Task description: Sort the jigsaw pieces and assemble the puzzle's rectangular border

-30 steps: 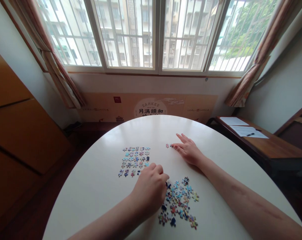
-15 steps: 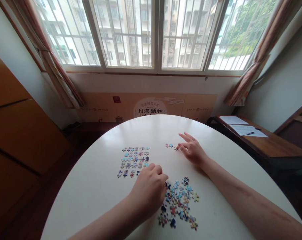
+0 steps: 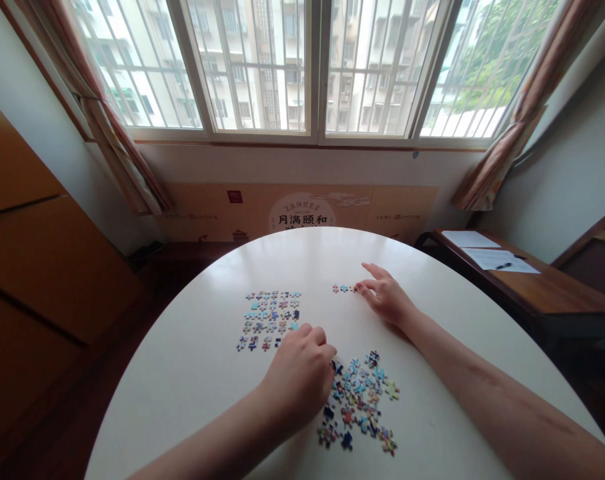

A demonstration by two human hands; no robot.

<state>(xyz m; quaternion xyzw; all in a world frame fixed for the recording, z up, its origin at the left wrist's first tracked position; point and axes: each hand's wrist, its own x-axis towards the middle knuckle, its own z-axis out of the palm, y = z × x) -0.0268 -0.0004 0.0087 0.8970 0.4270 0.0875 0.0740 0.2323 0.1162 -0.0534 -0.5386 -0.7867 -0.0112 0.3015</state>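
Note:
My left hand (image 3: pixel 302 367) is closed at the left edge of a loose pile of puzzle pieces (image 3: pixel 359 400); its fingertips are turned away, and what they hold, if anything, is hidden. Farther away, my right hand (image 3: pixel 385 293) has its thumb and index finger together on a small puzzle piece (image 3: pixel 354 289) lying on the white table, with the other fingers stretched out. That piece is at the right end of a short row of pieces (image 3: pixel 343 289). Several rows of separate pieces (image 3: pixel 272 315) lie left of centre, partly behind my left hand.
The round white table (image 3: pixel 182 373) fills the foreground. At the right stands a wooden desk (image 3: pixel 557 287) with papers (image 3: pixel 499 261) and a pen. A printed cardboard panel (image 3: pixel 207 207) is below the barred window, and an orange cabinet (image 3: pixel 42 253) is on the left.
The piece under my right fingertips now lines up with the short row, and the outstretched fingers have drawn closer together. My left hand has hardly moved.

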